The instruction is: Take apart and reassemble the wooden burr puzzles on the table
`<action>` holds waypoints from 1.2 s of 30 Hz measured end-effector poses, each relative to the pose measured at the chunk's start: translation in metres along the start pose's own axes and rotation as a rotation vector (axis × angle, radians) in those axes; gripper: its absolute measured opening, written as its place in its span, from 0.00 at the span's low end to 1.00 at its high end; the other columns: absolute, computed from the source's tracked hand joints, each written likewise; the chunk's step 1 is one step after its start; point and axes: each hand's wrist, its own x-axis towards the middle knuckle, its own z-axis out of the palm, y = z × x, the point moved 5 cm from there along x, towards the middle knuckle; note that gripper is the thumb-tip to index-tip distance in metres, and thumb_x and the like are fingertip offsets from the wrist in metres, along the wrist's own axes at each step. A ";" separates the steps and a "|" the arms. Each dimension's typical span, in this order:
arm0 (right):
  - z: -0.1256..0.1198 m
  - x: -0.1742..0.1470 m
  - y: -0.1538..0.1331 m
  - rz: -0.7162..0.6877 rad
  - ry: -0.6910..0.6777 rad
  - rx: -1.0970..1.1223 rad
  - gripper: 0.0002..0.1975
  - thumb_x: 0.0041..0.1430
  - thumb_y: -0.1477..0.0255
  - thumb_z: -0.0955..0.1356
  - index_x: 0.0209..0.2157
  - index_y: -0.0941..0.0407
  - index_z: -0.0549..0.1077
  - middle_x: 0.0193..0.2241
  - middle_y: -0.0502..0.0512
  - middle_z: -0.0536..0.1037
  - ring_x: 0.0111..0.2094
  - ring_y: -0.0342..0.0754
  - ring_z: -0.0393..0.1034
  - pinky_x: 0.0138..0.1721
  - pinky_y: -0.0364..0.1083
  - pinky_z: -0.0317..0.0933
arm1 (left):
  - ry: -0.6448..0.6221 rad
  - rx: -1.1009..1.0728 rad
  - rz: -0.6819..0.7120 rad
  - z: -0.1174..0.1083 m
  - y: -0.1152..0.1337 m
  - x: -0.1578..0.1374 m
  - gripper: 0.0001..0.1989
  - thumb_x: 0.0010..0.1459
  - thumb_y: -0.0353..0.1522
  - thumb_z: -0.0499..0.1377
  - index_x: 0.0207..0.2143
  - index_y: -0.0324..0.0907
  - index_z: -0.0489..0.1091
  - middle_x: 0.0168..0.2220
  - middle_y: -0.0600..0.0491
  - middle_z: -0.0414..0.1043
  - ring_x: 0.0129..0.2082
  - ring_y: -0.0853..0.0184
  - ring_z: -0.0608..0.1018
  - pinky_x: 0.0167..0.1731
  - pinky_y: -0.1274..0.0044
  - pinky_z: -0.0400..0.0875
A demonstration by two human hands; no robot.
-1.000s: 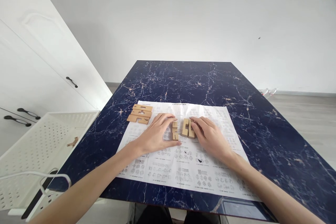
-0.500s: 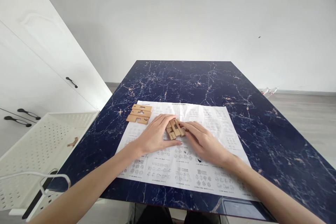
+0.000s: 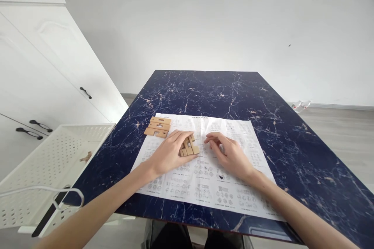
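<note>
My left hand [image 3: 169, 151] is closed round a small group of notched wooden puzzle pieces [image 3: 189, 148], thumb along the near side and fingers over the far side. The pieces rest low over a printed instruction sheet [image 3: 187, 171], with part of them hidden under the fingers. A short way to the right, my right hand [image 3: 230, 155] hovers just over or on the paper. Its fingers are bent, with a gap between thumb and fingertips and nothing visible in them. Three flat wooden boards [image 3: 158, 125] with cut-outs and numbers lie side by side at the sheet's upper left corner.
The sheet lies on a dark blue marble-pattern table [image 3: 204, 93]. Left of the table stands a white perforated basket [image 3: 55, 155] with a small wooden piece [image 3: 85, 157] inside and a white cable [image 3: 43, 188] across it. Beyond is a white cabinet [image 3: 67, 66].
My right hand has let go of the wooden pieces and drawn away to the right. My left hand has shifted slightly left with the pieces. The whole view has moved a little.
</note>
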 end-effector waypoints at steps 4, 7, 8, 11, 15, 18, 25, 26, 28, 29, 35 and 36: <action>0.002 0.000 0.000 -0.016 -0.036 -0.015 0.12 0.74 0.68 0.62 0.54 0.53 0.71 0.45 0.59 0.84 0.37 0.51 0.79 0.36 0.50 0.73 | 0.136 0.085 -0.135 -0.016 -0.006 -0.039 0.33 0.64 0.47 0.67 0.66 0.48 0.64 0.62 0.46 0.73 0.62 0.52 0.76 0.63 0.60 0.72; 0.004 -0.001 0.000 -0.029 -0.052 -0.024 0.12 0.75 0.67 0.61 0.53 0.54 0.72 0.44 0.59 0.84 0.36 0.51 0.78 0.35 0.50 0.72 | 0.321 0.176 -0.295 -0.029 -0.023 -0.069 0.34 0.63 0.48 0.67 0.66 0.47 0.65 0.61 0.44 0.74 0.60 0.50 0.78 0.62 0.59 0.73; 0.004 -0.002 0.001 -0.032 -0.058 -0.025 0.12 0.75 0.67 0.61 0.53 0.54 0.72 0.43 0.59 0.84 0.36 0.51 0.78 0.34 0.50 0.71 | 0.350 0.210 -0.344 -0.032 -0.030 -0.077 0.34 0.62 0.48 0.67 0.65 0.46 0.65 0.59 0.44 0.75 0.59 0.49 0.78 0.61 0.59 0.74; 0.005 -0.002 0.002 -0.043 -0.072 -0.029 0.13 0.75 0.67 0.61 0.53 0.54 0.72 0.43 0.59 0.84 0.35 0.51 0.78 0.34 0.50 0.71 | 0.426 0.316 -0.422 -0.040 -0.044 -0.088 0.34 0.61 0.47 0.67 0.64 0.43 0.66 0.57 0.41 0.76 0.57 0.47 0.78 0.59 0.57 0.74; 0.004 -0.003 0.004 -0.076 -0.081 -0.040 0.12 0.75 0.67 0.61 0.52 0.54 0.72 0.42 0.60 0.84 0.37 0.53 0.79 0.35 0.51 0.70 | 0.484 0.405 -0.439 -0.048 -0.052 -0.083 0.34 0.61 0.47 0.66 0.64 0.40 0.66 0.57 0.40 0.77 0.58 0.45 0.78 0.59 0.57 0.73; 0.004 -0.003 0.005 -0.085 -0.091 -0.052 0.12 0.75 0.67 0.60 0.50 0.53 0.73 0.41 0.60 0.83 0.35 0.52 0.78 0.34 0.50 0.69 | 0.480 0.439 -0.448 -0.049 -0.055 -0.078 0.34 0.62 0.47 0.65 0.63 0.39 0.65 0.57 0.39 0.77 0.58 0.43 0.77 0.58 0.55 0.74; -0.006 -0.006 -0.001 -0.096 -0.104 -0.084 0.13 0.75 0.67 0.61 0.50 0.54 0.74 0.44 0.60 0.83 0.37 0.53 0.78 0.36 0.51 0.72 | 0.544 0.443 -0.286 -0.049 -0.030 -0.091 0.34 0.62 0.46 0.65 0.64 0.39 0.62 0.63 0.36 0.68 0.63 0.43 0.71 0.63 0.54 0.69; -0.009 -0.009 -0.003 -0.095 -0.113 -0.097 0.13 0.75 0.67 0.61 0.51 0.54 0.74 0.45 0.60 0.83 0.39 0.53 0.78 0.37 0.52 0.72 | 0.551 0.425 -0.241 -0.049 -0.021 -0.096 0.31 0.64 0.45 0.63 0.64 0.40 0.63 0.62 0.37 0.68 0.63 0.45 0.71 0.63 0.55 0.69; -0.017 -0.021 -0.010 -0.108 -0.133 -0.132 0.13 0.75 0.67 0.62 0.52 0.53 0.75 0.47 0.60 0.83 0.41 0.54 0.79 0.39 0.53 0.73 | 0.554 0.366 -0.170 -0.048 -0.003 -0.105 0.22 0.69 0.42 0.59 0.59 0.42 0.66 0.59 0.40 0.71 0.60 0.50 0.74 0.61 0.60 0.70; -0.020 -0.029 -0.013 -0.105 -0.145 -0.140 0.13 0.75 0.66 0.62 0.52 0.53 0.75 0.47 0.60 0.83 0.41 0.54 0.79 0.39 0.52 0.73 | 0.536 0.317 -0.151 -0.046 0.005 -0.108 0.16 0.70 0.41 0.58 0.55 0.43 0.69 0.53 0.43 0.74 0.53 0.55 0.77 0.56 0.64 0.73; -0.033 -0.089 -0.020 0.120 -0.050 -0.094 0.15 0.75 0.59 0.63 0.44 0.51 0.79 0.34 0.56 0.83 0.28 0.50 0.75 0.28 0.47 0.69 | 0.303 -0.094 -0.248 -0.019 0.023 -0.113 0.11 0.71 0.42 0.58 0.39 0.44 0.69 0.22 0.61 0.65 0.20 0.71 0.68 0.24 0.79 0.63; -0.033 -0.097 -0.018 0.160 -0.019 -0.072 0.16 0.75 0.57 0.63 0.44 0.52 0.79 0.32 0.55 0.82 0.27 0.50 0.74 0.26 0.47 0.67 | 0.282 -0.138 -0.257 -0.016 0.024 -0.112 0.12 0.70 0.42 0.58 0.38 0.44 0.69 0.21 0.62 0.64 0.20 0.72 0.67 0.23 0.80 0.61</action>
